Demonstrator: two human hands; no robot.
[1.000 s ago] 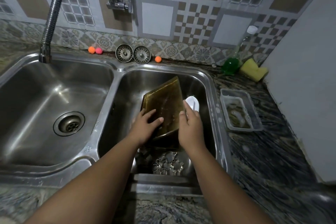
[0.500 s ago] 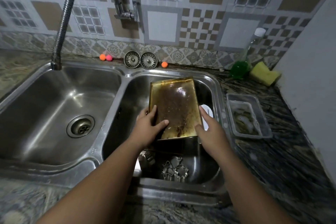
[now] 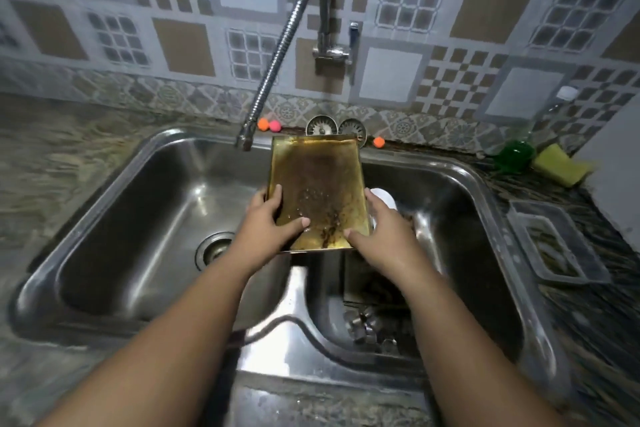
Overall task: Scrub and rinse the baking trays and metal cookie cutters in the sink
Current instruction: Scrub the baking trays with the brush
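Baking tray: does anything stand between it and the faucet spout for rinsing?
Nothing visible does. The left hand and right hand grip the baking tray at its near corners; the faucet spout hangs just left of its far corner, above the left basin, with only air between.

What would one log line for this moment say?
left hand: grips baking tray, left edge | right hand: grips tray, right edge | tray: stained, held above sink | cookie cutters: in right basin
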